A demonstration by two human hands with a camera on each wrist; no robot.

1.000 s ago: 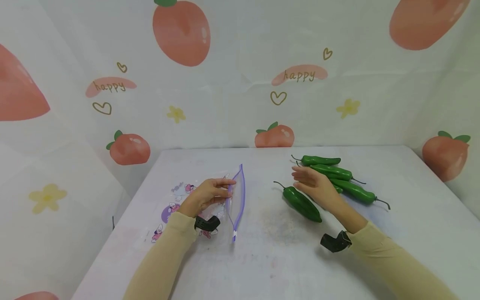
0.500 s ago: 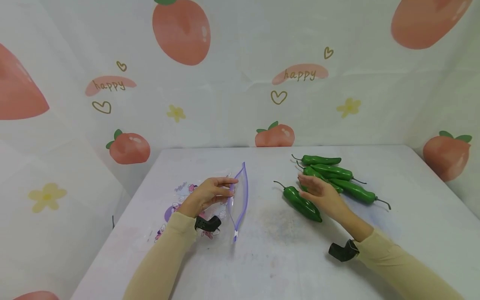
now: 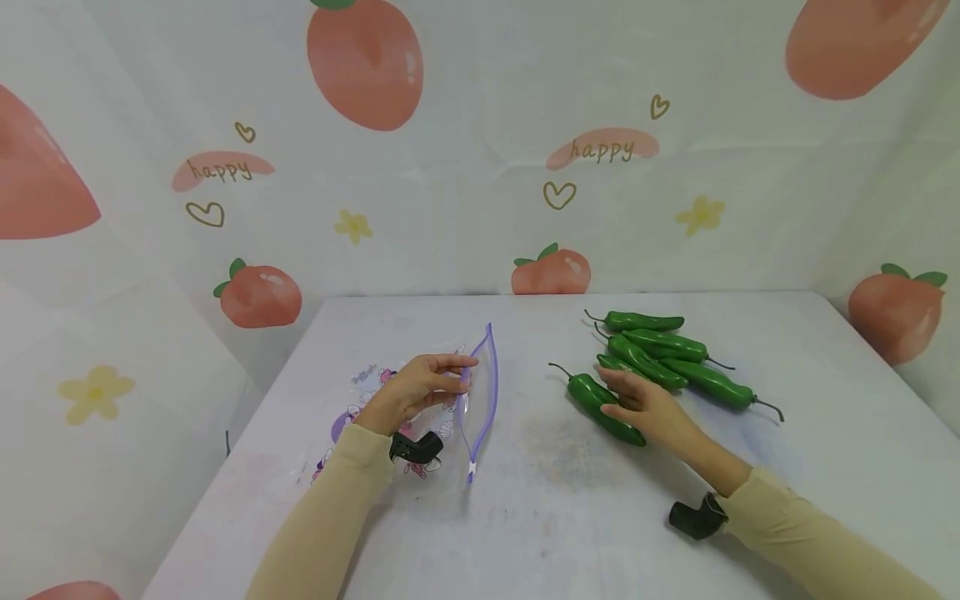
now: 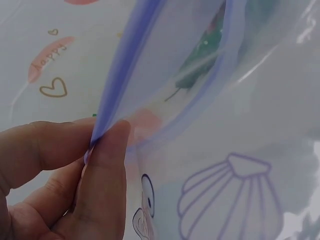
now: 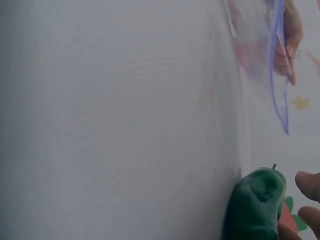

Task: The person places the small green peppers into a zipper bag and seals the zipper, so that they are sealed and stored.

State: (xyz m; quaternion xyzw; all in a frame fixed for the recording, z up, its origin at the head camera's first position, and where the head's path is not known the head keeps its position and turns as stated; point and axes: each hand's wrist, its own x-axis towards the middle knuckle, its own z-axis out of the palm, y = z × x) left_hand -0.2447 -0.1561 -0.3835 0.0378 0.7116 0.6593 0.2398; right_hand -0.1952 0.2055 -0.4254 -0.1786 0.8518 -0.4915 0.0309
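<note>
My left hand pinches the near rim of a clear zip bag with a purple seal edge and cartoon prints. In the left wrist view, thumb and fingers grip the purple edge, and the bag's mouth gapes. A single green chili pepper lies on the table to the bag's right, its stem pointing away. Over its right side hovers my right hand, fingers apart and loosely bent. In the right wrist view the fingertips are beside the pepper; whether they touch it I cannot tell.
Several more green peppers lie in a loose pile behind the right hand, stems pointing different ways. The white table meets a patterned cloth backdrop at its far edge. A black wrist camera sits on each wrist.
My right hand has drawn back toward me from the pile, down to the single pepper, uncovering more of the pile. The bag's rim has shifted slightly right and its mouth is wider.
</note>
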